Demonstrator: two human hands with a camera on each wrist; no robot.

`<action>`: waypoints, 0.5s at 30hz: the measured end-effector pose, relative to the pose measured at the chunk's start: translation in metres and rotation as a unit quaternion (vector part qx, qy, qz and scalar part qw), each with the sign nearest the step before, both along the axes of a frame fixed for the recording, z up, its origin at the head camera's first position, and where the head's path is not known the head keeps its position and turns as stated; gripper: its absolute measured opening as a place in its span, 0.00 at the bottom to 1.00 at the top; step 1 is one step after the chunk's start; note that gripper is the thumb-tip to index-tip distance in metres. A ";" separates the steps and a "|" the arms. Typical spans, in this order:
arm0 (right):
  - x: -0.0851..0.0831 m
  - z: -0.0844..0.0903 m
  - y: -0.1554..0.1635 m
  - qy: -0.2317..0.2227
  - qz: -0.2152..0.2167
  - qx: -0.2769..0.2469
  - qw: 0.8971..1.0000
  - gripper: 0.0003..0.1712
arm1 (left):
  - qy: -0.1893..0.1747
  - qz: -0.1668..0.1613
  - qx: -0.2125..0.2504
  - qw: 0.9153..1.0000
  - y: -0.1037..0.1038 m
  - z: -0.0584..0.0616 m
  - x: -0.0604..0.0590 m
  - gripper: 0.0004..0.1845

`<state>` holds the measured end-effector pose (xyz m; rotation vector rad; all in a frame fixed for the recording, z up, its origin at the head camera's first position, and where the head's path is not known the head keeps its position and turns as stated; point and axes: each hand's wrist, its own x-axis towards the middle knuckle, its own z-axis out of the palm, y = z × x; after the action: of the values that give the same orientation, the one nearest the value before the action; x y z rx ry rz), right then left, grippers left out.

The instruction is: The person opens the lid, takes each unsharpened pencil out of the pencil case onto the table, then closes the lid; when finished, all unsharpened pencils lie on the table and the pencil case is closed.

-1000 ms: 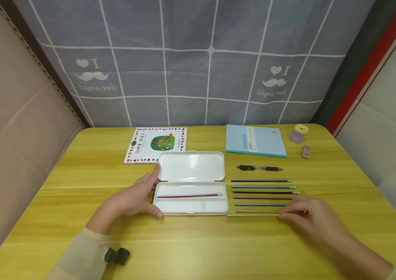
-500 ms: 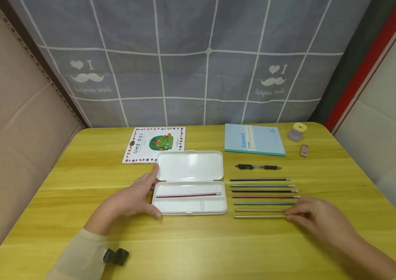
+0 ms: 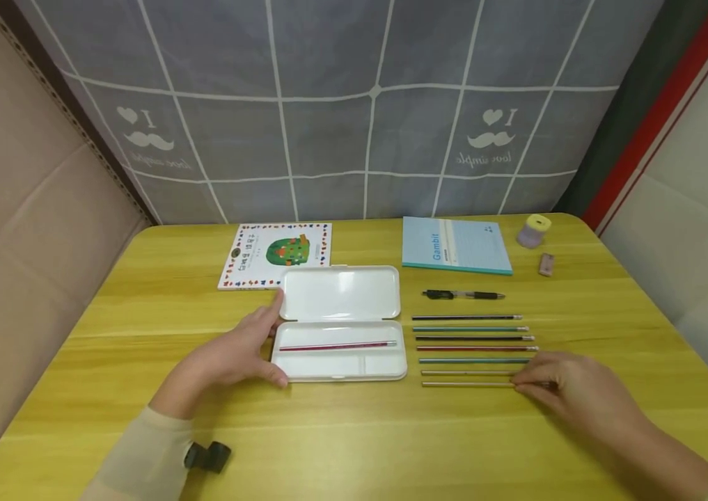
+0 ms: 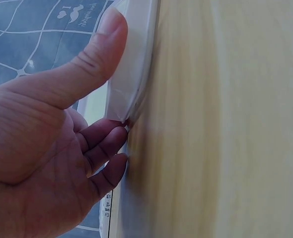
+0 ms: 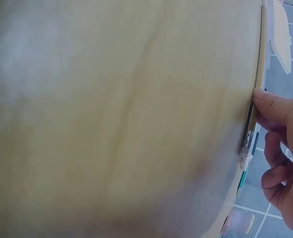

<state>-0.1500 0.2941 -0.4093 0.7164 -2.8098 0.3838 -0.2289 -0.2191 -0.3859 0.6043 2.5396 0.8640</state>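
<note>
An open white pencil case (image 3: 318, 368) lies in the middle of the table, its lid (image 3: 340, 293) folded back. Inside its tray is one red pencil (image 3: 336, 346). My left hand (image 3: 234, 353) holds the case's left end, thumb at the near corner and fingers by the hinge side. To the right of the case, several pencils lie in roughly parallel rows. My right hand (image 3: 579, 393) pinches the nearest one, a gold pencil (image 3: 468, 385), between thumb and fingers. In the right wrist view that pencil (image 5: 261, 49) lies along the tabletop, its eraser end below the thumb.
A black pen (image 3: 463, 295) lies beyond the pencils. Farther back are a blue notebook (image 3: 456, 245), a yellow-topped purple sharpener-like object (image 3: 533, 232) and a small pinkish block (image 3: 546, 264). A picture book (image 3: 253, 257) lies partly behind the lid. A grey curtain (image 3: 328, 139) hangs behind the table.
My right hand has moved slightly right, sliding the gold pencil away from the case until its left end roughly lines up with the other pencils. My left hand keeps its place on the case.
</note>
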 end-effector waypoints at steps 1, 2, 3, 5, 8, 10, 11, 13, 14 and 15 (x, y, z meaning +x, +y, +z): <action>0.000 0.000 0.000 0.006 0.002 0.002 1.000 0.17 | 0.000 -0.001 0.000 1.000 0.000 0.000 0.000 0.79; 0.001 0.000 0.000 0.011 0.003 0.003 1.000 0.18 | 0.000 -0.001 0.000 1.000 0.000 0.001 0.000 0.79; 0.001 0.000 0.001 0.018 0.005 0.004 1.000 0.18 | 0.001 -0.002 0.000 1.000 0.001 0.001 0.000 0.79; 0.002 0.001 0.000 0.034 0.002 0.000 0.999 0.19 | 0.002 -0.003 0.001 1.000 0.001 0.002 0.000 0.79; 0.003 0.004 -0.003 0.048 -0.017 -0.012 0.999 0.18 | 0.005 -0.005 0.000 1.000 0.002 0.002 0.000 0.79; 0.002 0.008 -0.008 0.053 -0.026 -0.020 0.998 0.18 | 0.005 -0.005 -0.001 1.000 0.002 0.002 0.000 0.79; 0.001 0.011 -0.012 0.053 -0.027 -0.023 0.998 0.17 | 0.005 -0.005 -0.002 1.000 0.002 0.002 0.000 0.79; -0.005 0.017 -0.020 0.054 -0.017 -0.026 0.998 0.16 | 0.002 -0.003 -0.002 1.000 0.002 0.002 0.000 0.79; -0.009 0.019 -0.025 0.051 -0.007 -0.029 0.998 0.16 | 0.001 -0.003 -0.002 1.000 0.002 0.002 0.001 0.79; -0.013 0.021 -0.031 0.048 0.002 -0.033 0.998 0.15 | -0.001 -0.002 -0.002 1.000 0.001 0.001 0.001 0.79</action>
<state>-0.1628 0.2628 -0.3879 0.7074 -2.6922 0.4283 -0.2283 -0.2177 -0.3846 0.6068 2.5376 0.8569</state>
